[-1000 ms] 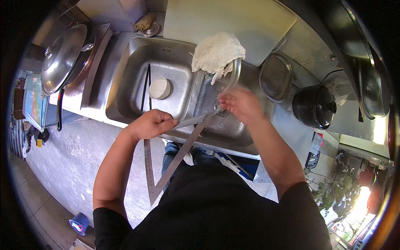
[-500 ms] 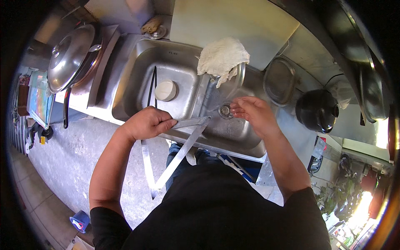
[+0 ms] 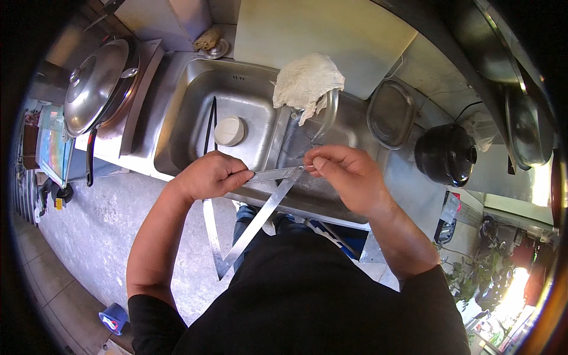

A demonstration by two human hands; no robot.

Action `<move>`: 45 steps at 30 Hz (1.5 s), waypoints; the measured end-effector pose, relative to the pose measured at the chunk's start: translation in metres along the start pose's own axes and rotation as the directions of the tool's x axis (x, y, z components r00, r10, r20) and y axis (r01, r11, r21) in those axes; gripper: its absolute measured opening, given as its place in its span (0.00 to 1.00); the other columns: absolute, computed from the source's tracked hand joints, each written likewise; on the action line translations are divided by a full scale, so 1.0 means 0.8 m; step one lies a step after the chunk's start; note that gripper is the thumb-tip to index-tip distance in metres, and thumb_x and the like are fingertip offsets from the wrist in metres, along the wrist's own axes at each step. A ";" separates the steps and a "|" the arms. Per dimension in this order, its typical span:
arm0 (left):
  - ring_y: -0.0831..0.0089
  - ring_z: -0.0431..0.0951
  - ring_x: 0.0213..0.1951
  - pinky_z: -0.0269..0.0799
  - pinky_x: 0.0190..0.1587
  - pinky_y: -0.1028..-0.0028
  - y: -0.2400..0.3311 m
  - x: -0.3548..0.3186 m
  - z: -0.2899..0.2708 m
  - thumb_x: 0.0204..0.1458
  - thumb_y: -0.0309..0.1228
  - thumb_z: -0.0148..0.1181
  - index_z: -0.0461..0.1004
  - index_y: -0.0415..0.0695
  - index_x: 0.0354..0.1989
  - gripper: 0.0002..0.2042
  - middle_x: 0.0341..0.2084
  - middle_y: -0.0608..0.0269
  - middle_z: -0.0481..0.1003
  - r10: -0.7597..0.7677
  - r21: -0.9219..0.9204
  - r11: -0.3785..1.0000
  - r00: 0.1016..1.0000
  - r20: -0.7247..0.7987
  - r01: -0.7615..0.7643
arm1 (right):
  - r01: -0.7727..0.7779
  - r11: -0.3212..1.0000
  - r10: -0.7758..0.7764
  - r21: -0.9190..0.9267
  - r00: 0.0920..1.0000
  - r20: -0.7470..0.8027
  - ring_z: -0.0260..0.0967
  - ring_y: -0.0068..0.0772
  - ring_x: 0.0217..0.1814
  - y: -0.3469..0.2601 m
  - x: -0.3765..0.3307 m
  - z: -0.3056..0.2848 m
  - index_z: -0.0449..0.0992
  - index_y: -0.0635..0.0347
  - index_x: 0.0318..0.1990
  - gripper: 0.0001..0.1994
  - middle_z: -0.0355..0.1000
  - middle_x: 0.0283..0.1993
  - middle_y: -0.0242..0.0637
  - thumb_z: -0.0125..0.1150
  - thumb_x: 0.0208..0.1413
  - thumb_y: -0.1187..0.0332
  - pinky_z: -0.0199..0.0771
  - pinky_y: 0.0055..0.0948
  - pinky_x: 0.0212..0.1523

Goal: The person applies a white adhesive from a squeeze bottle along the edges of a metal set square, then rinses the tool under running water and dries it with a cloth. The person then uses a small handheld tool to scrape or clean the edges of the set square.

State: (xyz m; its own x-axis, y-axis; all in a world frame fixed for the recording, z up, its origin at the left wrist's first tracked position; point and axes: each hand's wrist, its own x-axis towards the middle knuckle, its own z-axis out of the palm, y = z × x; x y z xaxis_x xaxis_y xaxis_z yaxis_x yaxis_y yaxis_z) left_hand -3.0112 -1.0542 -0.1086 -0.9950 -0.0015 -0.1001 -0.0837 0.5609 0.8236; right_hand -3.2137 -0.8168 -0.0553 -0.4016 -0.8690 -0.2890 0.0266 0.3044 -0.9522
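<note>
A flat silver metal strip [image 3: 258, 226], bent at sharp angles into a zigzag, hangs over the sink's front edge. My left hand [image 3: 213, 177] is closed around it, thumb pressed along the upper length. At its right-hand corner, the fingertips of my right hand [image 3: 346, 177] are pinched together. Beyond my left hand a narrow dark V-shaped strip [image 3: 210, 121] reaches over the left basin [image 3: 251, 100]; whether it joins the silver strip is hidden. Close to it, a small white bowl [image 3: 229, 130] sits in that basin. The right basin [image 3: 319, 192] lies beneath my right hand.
A pale cloth [image 3: 307, 80] drapes over the faucet [image 3: 332, 112]. To the left stands a lidded wok [image 3: 97, 89] with its handle jutting forward. An oval metal tray [image 3: 391, 115] and a black pot [image 3: 445, 155] stand at the right. A blue container [image 3: 113, 318] is on the floor.
My right hand has moved left and nearer, from over the right basin's drain to the metal strip's corner, its fingers closing there. My left hand keeps its grip on the strip.
</note>
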 end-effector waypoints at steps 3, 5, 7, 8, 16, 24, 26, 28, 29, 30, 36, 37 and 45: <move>0.52 0.75 0.24 0.71 0.30 0.61 0.001 0.003 0.001 0.63 0.36 0.60 0.76 0.39 0.26 0.15 0.19 0.50 0.73 0.004 -0.012 1.000 1.000 0.004 -0.004 | 0.010 0.999 -0.010 0.033 1.000 0.014 0.74 0.19 0.43 -0.001 -0.001 0.009 0.80 0.68 0.49 0.12 0.81 0.41 0.36 0.59 0.67 0.67 0.75 0.23 0.46; 0.52 0.75 0.23 0.71 0.30 0.61 0.001 0.005 0.003 0.62 0.35 0.61 0.76 0.39 0.27 0.14 0.19 0.50 0.73 -0.012 -0.011 1.000 1.000 0.008 0.012 | 0.023 0.999 -0.024 0.043 1.000 0.015 0.74 0.19 0.42 -0.003 -0.001 0.013 0.80 0.68 0.49 0.12 0.81 0.40 0.36 0.59 0.67 0.67 0.75 0.23 0.45; 0.52 0.75 0.23 0.70 0.30 0.61 0.000 0.008 0.005 0.62 0.35 0.61 0.76 0.38 0.27 0.14 0.19 0.50 0.73 0.001 -0.019 1.000 1.000 -0.004 -0.001 | 0.045 0.998 -0.046 0.039 0.999 0.015 0.74 0.19 0.41 -0.007 -0.002 0.011 0.80 0.67 0.50 0.12 0.80 0.40 0.35 0.59 0.66 0.68 0.75 0.24 0.44; 0.52 0.75 0.23 0.70 0.30 0.61 0.000 0.008 0.006 0.62 0.35 0.61 0.76 0.38 0.27 0.14 0.19 0.50 0.73 0.014 -0.024 1.000 1.000 -0.016 -0.015 | 0.028 0.999 -0.028 -0.027 1.000 -0.007 0.74 0.19 0.43 -0.009 -0.004 0.006 0.79 0.68 0.51 0.12 0.80 0.42 0.35 0.59 0.67 0.69 0.75 0.23 0.45; 0.49 0.76 0.26 0.72 0.32 0.60 0.008 0.006 -0.004 0.62 0.34 0.61 0.76 0.38 0.28 0.13 0.21 0.50 0.74 0.038 0.019 0.999 0.997 -0.062 -0.037 | -0.085 0.986 0.049 -0.146 0.971 -0.236 0.77 0.24 0.41 0.022 0.000 -0.011 0.79 0.66 0.51 0.13 0.82 0.41 0.40 0.62 0.64 0.67 0.77 0.27 0.43; 0.47 0.76 0.28 0.71 0.33 0.60 0.022 0.002 -0.023 0.61 0.33 0.61 0.76 0.37 0.28 0.12 0.22 0.49 0.74 0.050 0.045 0.998 0.992 -0.116 -0.045 | -0.040 0.994 0.019 -0.098 0.979 -0.205 0.78 0.28 0.42 0.059 0.009 -0.009 0.80 0.67 0.48 0.14 0.82 0.41 0.41 0.64 0.63 0.64 0.77 0.28 0.44; 0.47 0.75 0.28 0.71 0.33 0.59 0.023 0.000 -0.027 0.62 0.33 0.60 0.76 0.37 0.28 0.12 0.22 0.48 0.74 0.059 0.035 0.998 0.988 -0.141 -0.055 | -0.056 0.993 0.032 -0.103 0.974 -0.226 0.78 0.27 0.41 0.068 0.011 -0.013 0.80 0.67 0.48 0.14 0.82 0.40 0.41 0.65 0.63 0.64 0.77 0.28 0.43; 0.47 0.75 0.27 0.70 0.32 0.59 0.021 -0.003 -0.030 0.62 0.33 0.60 0.75 0.37 0.28 0.13 0.22 0.48 0.74 0.067 0.036 0.997 0.985 -0.159 -0.062 | -0.118 0.982 0.079 -0.149 0.966 -0.247 0.77 0.26 0.40 0.078 0.010 -0.019 0.80 0.67 0.48 0.14 0.82 0.40 0.40 0.65 0.62 0.64 0.76 0.28 0.42; 0.47 0.74 0.27 0.70 0.32 0.59 0.020 -0.006 -0.032 0.62 0.33 0.60 0.75 0.37 0.28 0.13 0.22 0.48 0.74 0.070 0.042 0.997 0.984 -0.163 -0.064 | -0.128 0.981 0.091 -0.142 0.966 -0.243 0.76 0.25 0.39 0.083 0.009 -0.021 0.80 0.67 0.48 0.14 0.81 0.39 0.40 0.65 0.62 0.64 0.76 0.28 0.41; 0.47 0.74 0.26 0.70 0.32 0.59 0.019 -0.008 -0.033 0.62 0.33 0.60 0.75 0.37 0.28 0.13 0.22 0.48 0.74 0.073 0.048 0.997 0.984 -0.166 -0.065 | -0.140 0.982 0.107 -0.125 0.965 -0.239 0.76 0.25 0.39 0.087 0.009 -0.022 0.81 0.67 0.48 0.14 0.81 0.39 0.40 0.65 0.62 0.64 0.75 0.28 0.41; 0.48 0.74 0.25 0.69 0.31 0.59 0.008 -0.019 -0.033 0.62 0.33 0.60 0.75 0.37 0.27 0.13 0.21 0.48 0.73 0.004 0.041 0.999 0.985 -0.171 0.003 | -0.226 0.966 0.185 -0.126 0.944 -0.272 0.75 0.24 0.37 0.114 0.013 -0.032 0.81 0.69 0.47 0.15 0.80 0.36 0.38 0.64 0.62 0.63 0.74 0.27 0.39; 0.48 0.74 0.25 0.69 0.31 0.59 0.007 -0.020 -0.032 0.62 0.34 0.60 0.75 0.37 0.27 0.14 0.20 0.48 0.73 -0.016 0.029 0.999 0.986 -0.169 0.021 | -0.227 0.971 0.198 -0.081 0.944 -0.264 0.75 0.24 0.36 0.120 0.018 -0.036 0.81 0.69 0.47 0.15 0.80 0.36 0.38 0.64 0.62 0.63 0.74 0.27 0.39; 0.51 0.75 0.24 0.70 0.31 0.61 0.003 -0.030 -0.025 0.63 0.35 0.59 0.77 0.36 0.28 0.15 0.20 0.48 0.74 -0.104 0.002 0.994 0.982 -0.155 0.105 | -0.303 0.917 0.243 -0.261 0.940 -0.239 0.76 0.29 0.35 0.176 0.122 -0.075 0.82 0.62 0.48 0.14 0.81 0.36 0.36 0.62 0.62 0.62 0.76 0.33 0.41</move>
State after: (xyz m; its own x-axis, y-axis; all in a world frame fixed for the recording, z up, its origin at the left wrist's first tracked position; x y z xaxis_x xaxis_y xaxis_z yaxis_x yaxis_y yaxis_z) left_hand -2.9883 -1.0697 -0.0933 -0.9773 -0.1882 -0.0970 -0.1879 0.5595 0.8072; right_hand -3.3040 -0.8355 -0.2113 -0.5896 -0.6502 -0.4792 -0.0926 0.6438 -0.7596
